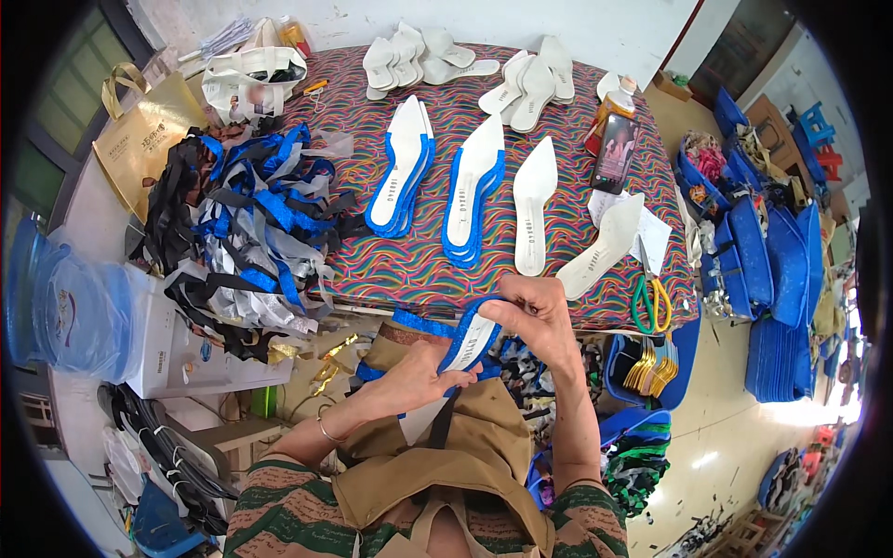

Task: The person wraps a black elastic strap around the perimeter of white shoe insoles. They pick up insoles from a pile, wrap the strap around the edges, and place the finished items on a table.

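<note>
In front of my lap I hold a white shoe insole [478, 340] with a blue glittery edge. My right hand [538, 321] pinches its upper end between thumb and fingers. Lower down, my left hand [419, 377] grips the other end, and a blue and brown strip of material [414, 327] lies beside it. On the patterned table ahead rest two stacks of blue-edged insoles, a left stack [398, 186] and a right stack [473, 191]. To their right lie a plain white insole [535, 209] and a tilted one [606, 249].
A heap of blue, black and grey strips [256, 214] covers the table's left side. White insole piles [400, 60] stand at the back. Scissors [651, 302] lie at the right edge near a propped phone [616, 153] and a bottle [621, 96]. Blue bins [744, 251] stand on the floor.
</note>
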`<state>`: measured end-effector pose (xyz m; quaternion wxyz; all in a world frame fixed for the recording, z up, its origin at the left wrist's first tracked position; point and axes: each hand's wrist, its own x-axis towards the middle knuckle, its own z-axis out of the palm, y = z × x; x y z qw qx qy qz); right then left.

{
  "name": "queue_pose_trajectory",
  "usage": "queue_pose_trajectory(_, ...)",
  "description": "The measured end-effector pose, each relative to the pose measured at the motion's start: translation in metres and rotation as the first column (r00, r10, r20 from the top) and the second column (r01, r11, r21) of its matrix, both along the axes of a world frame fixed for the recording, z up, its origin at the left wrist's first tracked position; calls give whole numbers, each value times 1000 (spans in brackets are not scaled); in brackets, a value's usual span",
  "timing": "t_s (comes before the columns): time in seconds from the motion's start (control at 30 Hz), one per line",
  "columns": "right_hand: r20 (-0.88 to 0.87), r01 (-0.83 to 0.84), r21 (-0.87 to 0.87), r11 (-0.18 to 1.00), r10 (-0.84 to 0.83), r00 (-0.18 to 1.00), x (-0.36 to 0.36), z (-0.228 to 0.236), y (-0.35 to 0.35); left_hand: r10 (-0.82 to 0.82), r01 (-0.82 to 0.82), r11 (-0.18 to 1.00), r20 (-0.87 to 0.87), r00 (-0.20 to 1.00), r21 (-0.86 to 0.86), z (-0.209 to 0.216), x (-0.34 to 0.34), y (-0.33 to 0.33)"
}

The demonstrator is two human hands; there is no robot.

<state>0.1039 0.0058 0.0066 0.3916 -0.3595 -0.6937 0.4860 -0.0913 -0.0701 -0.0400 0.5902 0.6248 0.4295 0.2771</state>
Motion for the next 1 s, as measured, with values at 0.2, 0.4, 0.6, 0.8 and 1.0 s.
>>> queue_pose_trajectory(0.2,-328,183,-298,937,-281,902,-8,-31,-19,-26,27,988,9,1000,-150,3,6,6)
queue_pose_trajectory(0.4,-91,161,-42,986,-164,982,2,-6,-11,-12,12,999,-14,1000,-31,-8,10,5)
queue_pose_trajectory(0.6,-658,-38,-438,898,-292,694,-4,-50,-12,-38,54,980,86,996,-193,2,14,17)
queue_pose_trajectory(0.8,-542,-19,-600,800,-389,745,-22,-39,14,-218,621,725,756,618,-298,-8,31,49)
queue_pose_trajectory(1.0,-753,-46,-543,838,-462,468,-23,-59,26,-86,465,859,834,544,-215,1,36,46)
